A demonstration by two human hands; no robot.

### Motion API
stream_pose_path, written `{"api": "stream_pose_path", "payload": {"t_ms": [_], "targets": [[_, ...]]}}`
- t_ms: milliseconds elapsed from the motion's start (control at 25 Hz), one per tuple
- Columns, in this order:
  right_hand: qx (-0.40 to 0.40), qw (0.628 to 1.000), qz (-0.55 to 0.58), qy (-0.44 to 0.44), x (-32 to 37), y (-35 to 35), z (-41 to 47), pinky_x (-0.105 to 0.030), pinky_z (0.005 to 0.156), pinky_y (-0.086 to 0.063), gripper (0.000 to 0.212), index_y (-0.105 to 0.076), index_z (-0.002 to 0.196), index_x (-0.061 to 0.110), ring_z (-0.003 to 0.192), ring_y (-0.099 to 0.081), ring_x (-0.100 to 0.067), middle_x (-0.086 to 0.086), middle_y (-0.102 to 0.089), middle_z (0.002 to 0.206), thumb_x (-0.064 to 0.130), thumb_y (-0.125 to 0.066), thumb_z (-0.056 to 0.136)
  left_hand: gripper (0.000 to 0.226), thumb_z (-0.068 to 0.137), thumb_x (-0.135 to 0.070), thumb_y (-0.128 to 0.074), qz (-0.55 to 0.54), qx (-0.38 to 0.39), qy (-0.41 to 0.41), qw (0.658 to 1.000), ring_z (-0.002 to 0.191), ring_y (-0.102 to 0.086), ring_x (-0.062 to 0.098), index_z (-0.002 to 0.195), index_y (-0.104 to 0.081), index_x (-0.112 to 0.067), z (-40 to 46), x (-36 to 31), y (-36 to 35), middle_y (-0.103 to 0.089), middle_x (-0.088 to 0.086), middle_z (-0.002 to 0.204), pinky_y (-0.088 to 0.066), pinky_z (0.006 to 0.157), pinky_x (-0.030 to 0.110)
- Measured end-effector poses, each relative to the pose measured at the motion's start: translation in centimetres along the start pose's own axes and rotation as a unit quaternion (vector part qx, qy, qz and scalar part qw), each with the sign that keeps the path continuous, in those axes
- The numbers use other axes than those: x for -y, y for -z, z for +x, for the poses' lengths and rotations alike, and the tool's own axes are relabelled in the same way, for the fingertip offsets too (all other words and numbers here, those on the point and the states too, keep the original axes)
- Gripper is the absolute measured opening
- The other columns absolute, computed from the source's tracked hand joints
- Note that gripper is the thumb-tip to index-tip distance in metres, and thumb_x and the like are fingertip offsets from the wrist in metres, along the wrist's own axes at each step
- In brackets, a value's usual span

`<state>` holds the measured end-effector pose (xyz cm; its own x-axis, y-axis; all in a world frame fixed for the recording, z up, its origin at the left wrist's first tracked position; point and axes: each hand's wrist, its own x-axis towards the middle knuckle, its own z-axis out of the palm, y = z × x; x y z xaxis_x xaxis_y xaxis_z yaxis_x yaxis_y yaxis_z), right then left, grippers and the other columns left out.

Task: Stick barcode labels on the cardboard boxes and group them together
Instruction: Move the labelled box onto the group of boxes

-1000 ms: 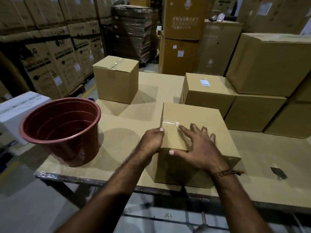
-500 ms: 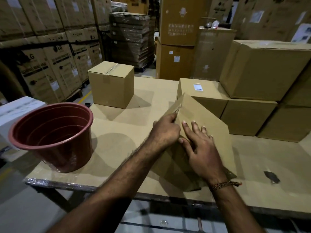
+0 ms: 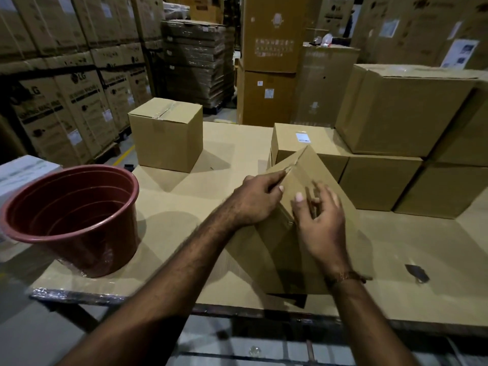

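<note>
A plain cardboard box (image 3: 307,167) stands tilted on one edge near the table's front, its far side lifted. My left hand (image 3: 260,198) grips its upper left edge, with the fingers curled over the rim. Blurred, with its fingers spread and relaxed, my right hand (image 3: 320,223) hovers over the box's tilted top face. Just behind it, a box with a white barcode label (image 3: 303,137) lies against a group of boxes (image 3: 380,180) at the right. A lone taped box (image 3: 166,133) stands at the back left.
A red plastic bucket (image 3: 71,215) sits on the table's front left corner. The cardboard-covered table (image 3: 184,207) holds a dark scrap (image 3: 417,272) at the front right. A large box (image 3: 404,109) tops the group. Stacked cartons fill the warehouse behind.
The box has gone from flat to tilted up on its near edge. My left hand slid up along its left edge, and my right hand lifted off the top face.
</note>
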<state>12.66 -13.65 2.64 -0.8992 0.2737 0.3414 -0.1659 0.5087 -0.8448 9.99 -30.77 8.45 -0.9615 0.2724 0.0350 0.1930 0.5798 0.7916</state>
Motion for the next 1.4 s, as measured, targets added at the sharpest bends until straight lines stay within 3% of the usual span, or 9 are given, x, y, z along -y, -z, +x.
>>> {"api": "stream_pose_path", "payload": {"t_ms": [120, 240, 440, 600, 800, 920, 1080, 1240, 1400], "targets": [[0.04, 0.992, -0.114, -0.031, -0.1, 1.9, 4.8, -0.065, 0.126, -0.025, 0.079, -0.027, 0.167, 0.036, 0.16, -0.021, -0.033, -0.003, -0.028, 0.173, 0.076, -0.042, 0.1, 0.051, 0.106, -0.054, -0.042, -0.016, 0.0, -0.038, 0.999, 0.136, -0.054, 0.022, 0.157, -0.04, -0.054, -0.8, 0.1, -1.1, -0.054, -0.004, 0.155, -0.048, 0.114, 0.05], [0.071, 0.981, -0.177, -0.038, -0.3, 3.1, 8.7, -0.064, 0.13, -0.009, 0.092, -0.011, 0.171, 0.041, 0.164, -0.008, -0.036, -0.007, -0.01, 0.179, 0.085, -0.039, 0.095, 0.045, 0.112, -0.04, -0.047, -0.087, -0.002, -0.05, 0.995, 0.131, -0.054, 0.01, 0.156, -0.048, -0.043, -1.7, 0.4, -1.3, -0.057, -0.006, 0.149, -0.048, 0.104, 0.024], [0.057, 0.985, -0.142, -0.074, -1.1, 3.3, 9.1, -0.063, 0.125, -0.025, 0.116, -0.021, 0.167, 0.043, 0.15, -0.035, -0.037, -0.011, -0.039, 0.16, 0.1, -0.056, 0.071, 0.102, 0.074, -0.095, -0.038, -0.187, -0.041, 0.253, 0.948, 0.142, -0.044, 0.039, 0.157, -0.037, -0.037, -1.8, 2.2, -1.7, -0.043, 0.007, 0.157, -0.044, 0.108, 0.066], [0.018, 0.994, -0.081, -0.066, 0.0, 3.0, 7.7, -0.065, 0.123, -0.03, 0.131, -0.016, 0.167, 0.043, 0.151, -0.032, -0.038, -0.012, -0.034, 0.161, 0.09, -0.077, 0.061, 0.09, 0.065, -0.076, -0.055, -0.394, -0.11, 0.232, 0.883, 0.099, -0.049, 0.025, 0.14, -0.05, -0.026, -1.3, 2.4, -1.9, -0.049, 0.001, 0.119, -0.047, 0.064, 0.038], [-0.002, 0.998, -0.067, -0.013, 1.6, 2.8, 6.1, -0.042, 0.105, -0.046, 0.133, -0.011, 0.168, 0.048, 0.132, -0.043, -0.027, -0.011, -0.034, 0.151, 0.07, -0.091, 0.065, 0.081, 0.075, -0.059, -0.057, -0.381, -0.25, 0.127, 0.881, 0.123, -0.058, 0.021, 0.15, -0.028, -0.044, -1.3, 4.5, 0.8, -0.055, -0.006, 0.145, -0.051, 0.103, 0.05], [0.039, 0.994, -0.099, 0.01, 0.5, 0.9, 5.1, -0.042, 0.096, -0.051, 0.126, -0.02, 0.166, 0.047, 0.122, -0.041, -0.017, -0.008, -0.039, 0.146, 0.066, -0.093, 0.065, 0.067, 0.081, -0.034, -0.057, -0.412, -0.299, 0.109, 0.854, 0.109, -0.059, 0.012, 0.144, -0.033, -0.027, -1.6, 7.0, 2.3, -0.058, -0.003, 0.131, -0.047, 0.086, 0.034], [0.114, 0.982, -0.15, 0.033, -2.4, -2.0, 3.6, -0.038, 0.093, -0.057, 0.109, -0.036, 0.16, 0.039, 0.124, -0.056, -0.024, -0.003, -0.049, 0.138, 0.065, -0.091, 0.069, 0.06, 0.091, -0.004, -0.05, -0.395, -0.296, 0.132, 0.86, 0.124, -0.056, 0.014, 0.145, -0.029, -0.02, -1.9, 10.9, 3.4, -0.044, -0.001, 0.156, -0.046, 0.089, 0.03], [0.175, 0.962, -0.198, 0.061, -4.6, -4.7, 2.3, -0.036, 0.097, -0.055, 0.112, -0.019, 0.169, 0.043, 0.121, -0.058, -0.025, -0.006, -0.058, 0.136, 0.063, -0.083, 0.079, 0.056, 0.1, -0.007, -0.049, -0.229, -0.261, 0.209, 0.914, 0.122, -0.056, 0.018, 0.151, -0.038, -0.028, -1.6, 11.9, 4.0, -0.053, -0.001, 0.153, -0.046, 0.085, 0.031], [0.167, 0.96, -0.216, 0.069, -3.5, -7.2, 3.3, -0.039, 0.098, -0.055, 0.105, -0.025, 0.17, 0.034, 0.128, -0.058, -0.026, -0.008, -0.061, 0.143, 0.058, -0.082, 0.084, 0.043, 0.103, -0.014, -0.058, -0.194, -0.373, 0.19, 0.887, 0.115, -0.062, 0.015, 0.143, -0.053, -0.029, -1.8, 11.2, 6.1, -0.061, -0.007, 0.142, -0.05, 0.087, 0.03]]}}
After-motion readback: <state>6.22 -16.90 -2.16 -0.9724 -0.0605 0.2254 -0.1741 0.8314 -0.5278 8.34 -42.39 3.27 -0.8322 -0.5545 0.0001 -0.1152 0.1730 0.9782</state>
